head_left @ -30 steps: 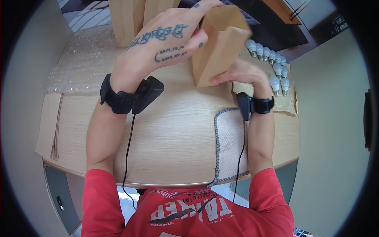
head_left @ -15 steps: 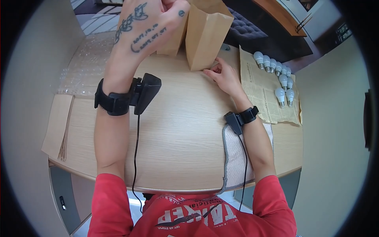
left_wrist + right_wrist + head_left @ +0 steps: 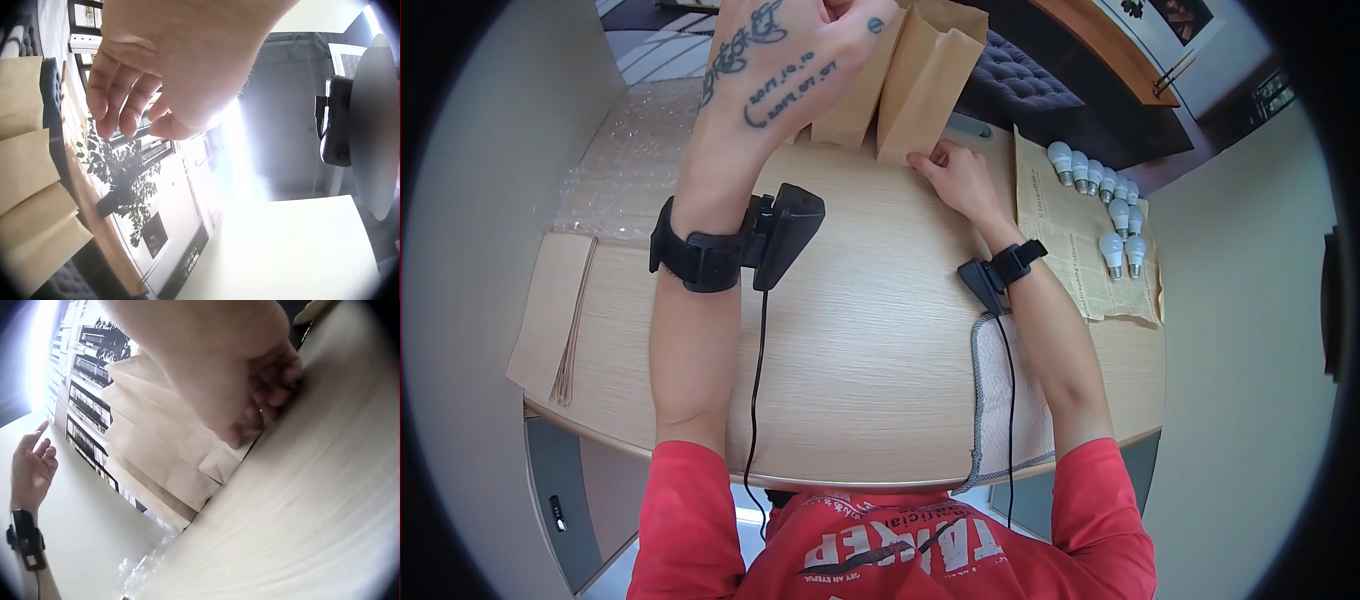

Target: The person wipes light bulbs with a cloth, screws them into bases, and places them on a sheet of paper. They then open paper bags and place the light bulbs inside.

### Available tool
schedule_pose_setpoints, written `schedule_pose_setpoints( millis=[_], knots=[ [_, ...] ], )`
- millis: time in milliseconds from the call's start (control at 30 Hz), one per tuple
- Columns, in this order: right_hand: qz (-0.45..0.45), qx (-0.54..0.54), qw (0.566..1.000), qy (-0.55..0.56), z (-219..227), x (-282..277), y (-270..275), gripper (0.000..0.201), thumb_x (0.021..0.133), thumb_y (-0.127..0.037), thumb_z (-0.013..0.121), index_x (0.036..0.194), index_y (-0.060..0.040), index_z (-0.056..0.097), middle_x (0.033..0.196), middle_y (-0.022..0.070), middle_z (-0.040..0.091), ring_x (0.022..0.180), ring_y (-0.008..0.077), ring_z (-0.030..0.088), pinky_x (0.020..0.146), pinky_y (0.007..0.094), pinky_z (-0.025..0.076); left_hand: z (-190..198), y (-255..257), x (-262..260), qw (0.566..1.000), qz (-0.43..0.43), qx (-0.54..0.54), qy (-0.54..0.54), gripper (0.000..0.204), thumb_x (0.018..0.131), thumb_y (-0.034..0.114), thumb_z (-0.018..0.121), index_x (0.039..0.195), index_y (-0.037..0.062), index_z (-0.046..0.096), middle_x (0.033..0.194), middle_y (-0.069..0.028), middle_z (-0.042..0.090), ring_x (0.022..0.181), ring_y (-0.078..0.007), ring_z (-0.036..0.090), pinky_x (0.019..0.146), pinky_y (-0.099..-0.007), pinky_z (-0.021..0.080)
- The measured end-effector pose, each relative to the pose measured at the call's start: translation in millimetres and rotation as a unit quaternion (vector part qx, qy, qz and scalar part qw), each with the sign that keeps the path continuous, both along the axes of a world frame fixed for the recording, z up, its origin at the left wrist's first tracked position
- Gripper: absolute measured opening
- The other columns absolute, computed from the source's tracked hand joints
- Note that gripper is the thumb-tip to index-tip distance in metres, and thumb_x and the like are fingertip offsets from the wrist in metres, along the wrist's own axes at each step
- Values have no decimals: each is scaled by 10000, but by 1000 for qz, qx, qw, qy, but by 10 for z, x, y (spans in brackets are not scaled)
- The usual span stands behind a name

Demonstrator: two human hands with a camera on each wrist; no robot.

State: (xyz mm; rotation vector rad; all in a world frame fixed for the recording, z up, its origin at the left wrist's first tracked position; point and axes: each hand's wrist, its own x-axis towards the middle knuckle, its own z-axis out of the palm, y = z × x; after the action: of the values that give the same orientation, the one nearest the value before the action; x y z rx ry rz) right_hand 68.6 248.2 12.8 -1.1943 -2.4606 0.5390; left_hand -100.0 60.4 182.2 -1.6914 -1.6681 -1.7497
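An open-topped brown paper bag stands upright at the back of the table. My right hand pinches its lower right corner, thumb at the base and other fingers curled, also seen in the right wrist view beside the bag. My left hand is raised in front of the row of bags with nothing in it. Its fingers hang loosely bent in the left wrist view. A second paper bag stands to the left of the first, partly hidden behind my left hand.
Several light bulbs lie on printed brown paper at the right. Flat folded paper bags lie at the left edge, with bubble wrap behind them. A pale cloth lies under my right forearm.
The bag has moved from above the table to stand beside the other at the back. My left hand has let go of it and drawn left; my right hand stays at its base.
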Motion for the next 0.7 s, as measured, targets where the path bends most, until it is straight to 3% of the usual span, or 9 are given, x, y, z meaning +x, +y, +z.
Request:
schedule_pose_setpoints(
  millis=[133, 333, 433, 533, 633, 700],
  knots=[
    [-21, 17, 1000, -7, -64, -104, 50, 472, 881, -477, 632, 941, -16, 708, 913, 223, 711, 919, 406, 674, 836, 463, 514, 20, -8, 2, 1000, -9, 10, 0, 408, 833, 70, 593, 1237, 25, 561, 644, -64, 587, 581, -136, 567, 571, -286, 459],
    [-46, 37, 998, -14, -112, -166, 137, 531, 877, -509, 637, 1032, -4, 686, 927, 219, 713, 926, 379, 683, 838, 436, 512, 28, -32, 18, 1000, -18, 10, -7, 409, 830, 68, 594, 1235, 16, 568, 645, -66, 592, 578, -131, 572, 567, -281, 462],
    [-1, 42, 999, -14, -115, -105, 149, 527, 881, -498, 638, 1089, -15, 668, 928, 217, 715, 943, 367, 686, 839, 438, 510, 40, -46, 18, 1000, -22, 4, -11, 410, 827, 66, 594, 1233, 17, 571, 646, -68, 593, 577, -129, 573, 565, -278, 462],
    [27, 52, 998, 28, -80, 10, 96, 514, 883, -467, 651, 1124, -13, 654, 867, 179, 715, 878, 315, 700, 785, 405, 515, 53, -62, 34, 999, -31, 3, -13, 408, 824, 66, 594, 1229, 17, 573, 648, -71, 593, 574, -131, 573, 562, -277, 461],
    [16, -44, 998, 31, 252, 138, -175, 489, 888, -404, 671, 1156, 3, 635, 777, 116, 688, 748, 219, 673, 701, 348, 502, 37, -42, 44, 999, -30, 9, 3, 403, 823, 66, 593, 1224, 20, 575, 648, -74, 590, 571, -134, 574, 560, -278, 461],
    [33, -43, 996, 66, 244, 254, -235, 437, 900, -373, 672, 1136, -6, 642, 733, 97, 679, 671, 203, 652, 654, 334, 497, 34, -37, 65, 999, -36, 16, 8, 399, 823, 65, 593, 1220, 22, 576, 647, -75, 586, 570, -136, 574, 559, -280, 461]
  ],
)
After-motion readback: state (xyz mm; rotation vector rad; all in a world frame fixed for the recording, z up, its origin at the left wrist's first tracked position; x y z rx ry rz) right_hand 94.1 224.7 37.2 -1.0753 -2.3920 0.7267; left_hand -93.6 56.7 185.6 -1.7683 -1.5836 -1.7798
